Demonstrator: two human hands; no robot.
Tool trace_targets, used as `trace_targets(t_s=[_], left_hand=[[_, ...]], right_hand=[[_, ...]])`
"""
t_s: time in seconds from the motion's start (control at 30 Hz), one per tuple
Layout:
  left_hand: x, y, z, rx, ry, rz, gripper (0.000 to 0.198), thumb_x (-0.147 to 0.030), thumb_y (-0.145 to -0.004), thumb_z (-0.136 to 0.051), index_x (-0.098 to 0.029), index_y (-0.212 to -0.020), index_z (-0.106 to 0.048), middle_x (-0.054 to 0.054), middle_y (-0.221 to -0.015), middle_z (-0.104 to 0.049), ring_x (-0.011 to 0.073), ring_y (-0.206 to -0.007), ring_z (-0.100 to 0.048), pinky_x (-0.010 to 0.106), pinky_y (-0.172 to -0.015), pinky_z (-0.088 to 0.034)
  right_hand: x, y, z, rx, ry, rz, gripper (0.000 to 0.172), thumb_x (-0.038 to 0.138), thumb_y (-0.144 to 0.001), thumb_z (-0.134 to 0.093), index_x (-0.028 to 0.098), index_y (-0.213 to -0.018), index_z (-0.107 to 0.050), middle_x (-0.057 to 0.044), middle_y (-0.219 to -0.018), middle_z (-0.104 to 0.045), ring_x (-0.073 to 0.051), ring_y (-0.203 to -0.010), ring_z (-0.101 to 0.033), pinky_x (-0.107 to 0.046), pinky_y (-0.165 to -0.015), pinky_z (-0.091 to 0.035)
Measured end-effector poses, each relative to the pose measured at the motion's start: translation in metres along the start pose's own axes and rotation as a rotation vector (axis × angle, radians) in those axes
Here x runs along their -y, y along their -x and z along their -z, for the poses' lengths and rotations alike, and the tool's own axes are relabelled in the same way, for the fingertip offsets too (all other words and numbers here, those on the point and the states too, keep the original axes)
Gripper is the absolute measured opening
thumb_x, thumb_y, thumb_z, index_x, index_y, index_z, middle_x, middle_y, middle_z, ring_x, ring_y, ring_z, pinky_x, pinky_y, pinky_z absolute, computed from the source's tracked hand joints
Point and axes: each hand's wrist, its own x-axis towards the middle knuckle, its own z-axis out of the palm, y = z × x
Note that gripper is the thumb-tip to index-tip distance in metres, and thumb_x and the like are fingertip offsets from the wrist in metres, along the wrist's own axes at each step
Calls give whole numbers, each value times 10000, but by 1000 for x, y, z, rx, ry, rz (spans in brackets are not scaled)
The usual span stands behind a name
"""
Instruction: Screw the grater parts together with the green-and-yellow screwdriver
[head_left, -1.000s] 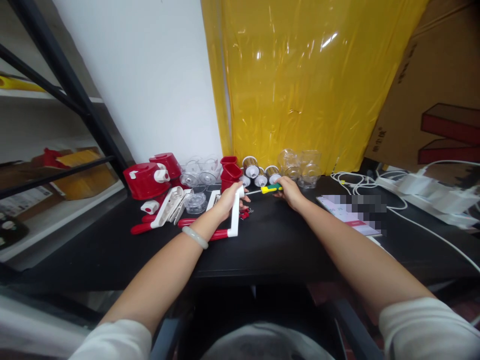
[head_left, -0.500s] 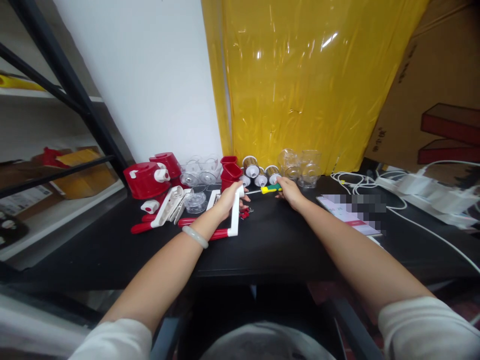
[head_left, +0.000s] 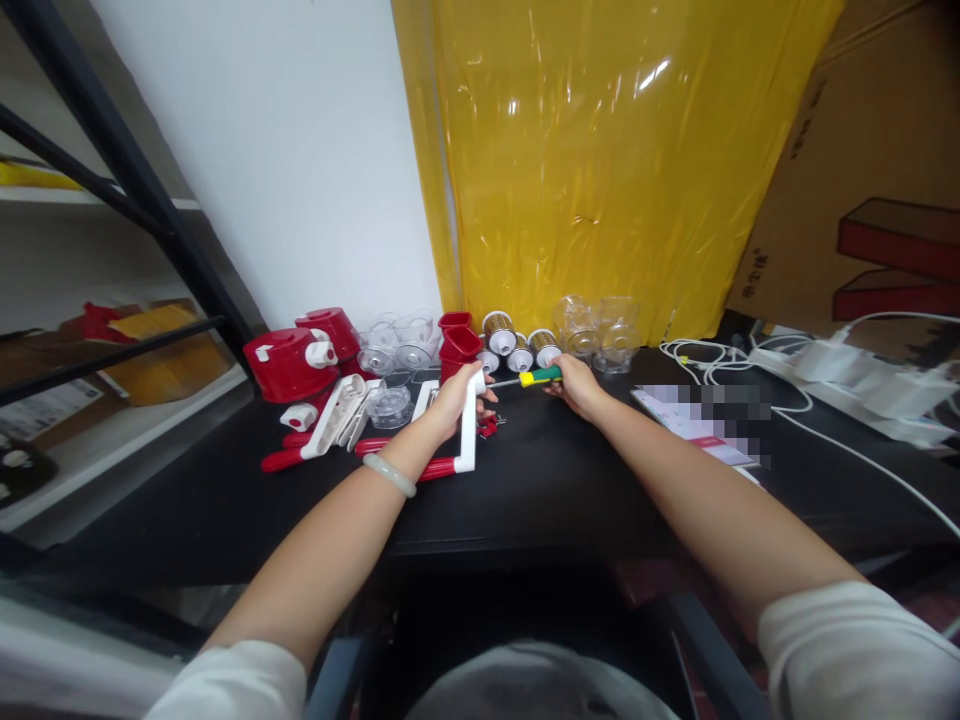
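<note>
My left hand (head_left: pixel 454 400) is closed round the upper end of a white crank handle (head_left: pixel 469 430) with a red grip at its lower end. My right hand (head_left: pixel 577 385) grips a screwdriver (head_left: pixel 541 376) with a green and yellow handle; its shaft points left and its tip meets the white end of the crank. Small red parts (head_left: pixel 487 427) lie on the table just below my left fingers. Behind my left hand stands a red hopper part (head_left: pixel 459 342), with several metal drums (head_left: pixel 499 330) with white ends to its right.
On the black table (head_left: pixel 525 500), red housings (head_left: pixel 289 365), white-and-red handles (head_left: pixel 326 420) and clear cups (head_left: pixel 390 403) sit left. More clear containers (head_left: pixel 616 335) stand at the back. Right are a booklet (head_left: pixel 697 425), white cables (head_left: pixel 795 400) and a power strip (head_left: pixel 862 390).
The view has shifted slightly. Both hands keep nearly the same places, and the screwdriver's handle is turned a little in my right hand.
</note>
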Motion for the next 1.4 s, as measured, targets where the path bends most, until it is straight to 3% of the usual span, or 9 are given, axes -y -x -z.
trace_targets(t_s=[0.77,0.9,1.0,1.17,1.3,1.4], left_hand=[[-3,2,-3,-4,12,0,353,-403,-983,-446,-143,-824,-623,30,-572,-623,94,-362,-452,262,-505,-548],[-3,3,-3,-16,22,-3,352,-416,-974,-464,-145,-820,-627,29,-572,-622,94,-363,-452,262,-512,-547],[-3,2,-2,-25,20,-5,347,-432,-961,-490,-147,-816,-627,28,-568,-623,91,-360,-448,261,-519,-547],[-3,2,-3,-21,18,-5,343,-425,-962,-487,-144,-822,-624,28,-560,-624,90,-356,-437,256,-503,-541],[-3,2,-3,-8,22,-12,344,-431,-959,-491,-148,-821,-631,30,-571,-628,94,-360,-452,262,-514,-545],[-2,2,-3,-1,21,-15,347,-435,-957,-489,-148,-822,-631,30,-574,-628,92,-353,-445,268,-520,-548]], right_hand=[[2,-5,-1,50,-156,108,89,228,-744,-563,222,-697,-488,64,-520,-461,-89,-450,-417,-229,-539,-475],[-1,-8,3,55,-9,72,260,432,-868,-553,222,-716,-522,49,-484,-468,-105,-407,-428,-252,-506,-480],[-3,-8,8,57,176,149,392,576,-891,-541,223,-721,-549,55,-416,-422,-117,-365,-393,-261,-449,-443],[-1,-4,7,40,137,103,198,355,-878,-555,226,-728,-547,83,-390,-363,-100,-360,-330,-233,-453,-432],[2,0,0,35,-49,0,73,208,-799,-506,221,-732,-534,72,-443,-405,-92,-403,-365,-215,-503,-464],[3,0,-2,24,-146,5,54,176,-751,-494,214,-726,-525,57,-491,-438,-96,-445,-404,-207,-501,-456]])
